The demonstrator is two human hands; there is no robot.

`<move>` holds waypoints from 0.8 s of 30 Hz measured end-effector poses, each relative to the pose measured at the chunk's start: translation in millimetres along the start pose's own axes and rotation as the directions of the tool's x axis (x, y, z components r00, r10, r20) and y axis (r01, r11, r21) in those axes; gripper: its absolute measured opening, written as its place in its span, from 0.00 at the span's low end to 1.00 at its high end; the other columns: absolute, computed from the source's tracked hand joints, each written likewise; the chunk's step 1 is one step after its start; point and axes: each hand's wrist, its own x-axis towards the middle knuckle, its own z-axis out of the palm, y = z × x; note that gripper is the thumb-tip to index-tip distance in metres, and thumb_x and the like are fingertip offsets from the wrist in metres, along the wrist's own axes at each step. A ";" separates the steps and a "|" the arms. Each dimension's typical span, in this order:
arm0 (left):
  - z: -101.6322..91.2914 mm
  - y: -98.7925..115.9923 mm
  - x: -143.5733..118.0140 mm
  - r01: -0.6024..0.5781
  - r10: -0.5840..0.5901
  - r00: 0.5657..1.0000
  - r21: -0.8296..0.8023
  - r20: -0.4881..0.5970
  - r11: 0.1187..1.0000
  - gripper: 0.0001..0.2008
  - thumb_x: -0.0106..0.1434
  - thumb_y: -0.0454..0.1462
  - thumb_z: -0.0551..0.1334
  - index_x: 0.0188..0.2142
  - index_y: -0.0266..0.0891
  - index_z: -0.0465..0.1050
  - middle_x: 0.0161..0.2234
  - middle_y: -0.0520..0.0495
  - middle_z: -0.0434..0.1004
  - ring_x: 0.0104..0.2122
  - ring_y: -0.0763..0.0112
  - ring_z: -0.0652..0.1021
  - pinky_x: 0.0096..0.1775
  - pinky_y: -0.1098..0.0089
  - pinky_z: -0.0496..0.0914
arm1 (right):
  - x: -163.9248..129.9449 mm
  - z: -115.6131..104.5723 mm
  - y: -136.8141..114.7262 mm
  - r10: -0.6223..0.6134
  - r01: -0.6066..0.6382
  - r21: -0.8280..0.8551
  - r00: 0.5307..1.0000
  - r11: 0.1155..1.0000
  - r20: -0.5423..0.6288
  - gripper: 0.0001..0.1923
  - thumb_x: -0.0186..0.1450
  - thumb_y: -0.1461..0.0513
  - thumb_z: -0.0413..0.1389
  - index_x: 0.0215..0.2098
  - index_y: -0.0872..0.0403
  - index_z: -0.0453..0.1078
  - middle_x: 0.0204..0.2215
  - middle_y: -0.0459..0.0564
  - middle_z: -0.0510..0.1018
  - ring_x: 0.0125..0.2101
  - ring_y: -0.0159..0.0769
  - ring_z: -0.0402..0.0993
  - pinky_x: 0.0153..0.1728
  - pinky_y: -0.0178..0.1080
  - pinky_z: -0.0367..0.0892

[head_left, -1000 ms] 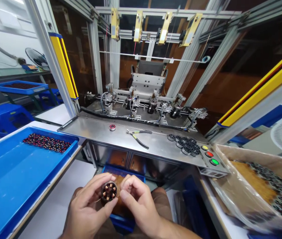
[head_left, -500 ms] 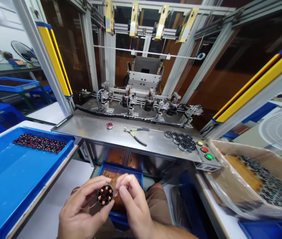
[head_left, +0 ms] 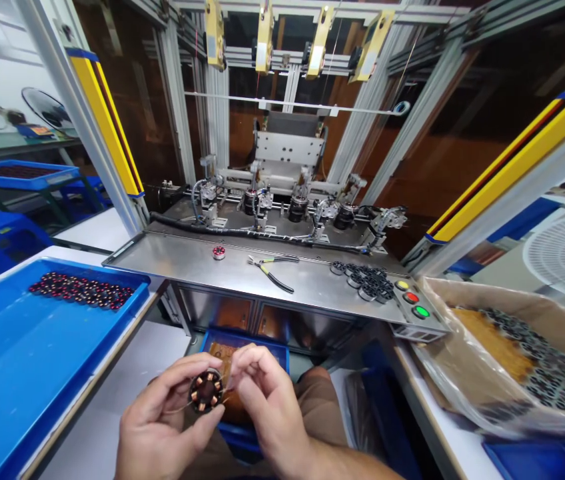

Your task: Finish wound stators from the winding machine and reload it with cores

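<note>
My left hand (head_left: 162,413) grips a ring-shaped motor stator (head_left: 206,391) between thumb and fingers. Copper windings sit around the inside of its dark ring, and the open face is turned toward me. Thin wire ends stick out on both sides of it. Just right of the ring, my right hand (head_left: 267,400) is closed in a pinch on a thin wire (head_left: 227,393) coming off the stator; the fingertips partly hide it. Both hands are above my lap, in front of the machine.
Green-and-black cutters (head_left: 275,270) and a red-wound stator (head_left: 219,253) lie on the metal ledge (head_left: 172,257). Several bare stator cores (head_left: 367,280) stand near the buttons (head_left: 411,298). A blue tray (head_left: 17,360) holds wound stators; a lined carton (head_left: 522,353) holds more cores. Behind is a winding machine (head_left: 297,207).
The stator has turned slightly and shifted a little left in my left hand. My right hand stays pinched beside it, with a slightly wider gap to the ring.
</note>
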 end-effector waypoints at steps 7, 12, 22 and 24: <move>8.8 12.8 1.9 0.197 -0.213 0.972 -0.147 -0.103 0.969 0.17 0.45 0.32 0.75 0.36 0.41 0.81 0.37 0.48 0.85 0.38 0.67 0.84 0.42 0.78 0.77 | -6.0 -6.4 -4.8 -0.125 0.131 -0.157 0.991 0.979 0.046 0.11 0.65 0.56 0.60 0.28 0.54 0.69 0.26 0.46 0.69 0.29 0.32 0.65 0.33 0.36 0.61; 7.8 12.3 -1.9 0.115 -0.119 0.992 -0.080 -0.046 0.990 0.15 0.48 0.31 0.74 0.37 0.43 0.81 0.39 0.48 0.85 0.39 0.67 0.84 0.43 0.78 0.76 | -7.5 -6.6 -9.5 -0.168 0.166 -0.223 0.986 0.961 0.013 0.11 0.65 0.55 0.59 0.30 0.53 0.69 0.26 0.45 0.69 0.28 0.32 0.65 0.31 0.36 0.61; 13.5 15.0 -5.8 -0.006 0.007 0.997 0.022 -0.076 1.000 0.15 0.49 0.32 0.73 0.38 0.47 0.81 0.37 0.50 0.84 0.38 0.69 0.83 0.44 0.77 0.75 | -4.1 -10.9 -25.8 -0.310 0.317 -0.314 0.948 0.895 0.075 0.08 0.66 0.60 0.59 0.29 0.54 0.72 0.24 0.46 0.72 0.27 0.31 0.69 0.31 0.35 0.64; 15.0 16.5 -5.8 0.061 -0.066 0.995 -0.059 -0.078 0.996 0.15 0.48 0.33 0.73 0.37 0.47 0.81 0.36 0.51 0.84 0.37 0.70 0.83 0.41 0.78 0.76 | -2.2 -13.7 -30.0 -0.341 0.362 -0.319 0.932 0.876 0.122 0.06 0.66 0.60 0.58 0.33 0.53 0.73 0.26 0.48 0.73 0.28 0.33 0.70 0.31 0.36 0.66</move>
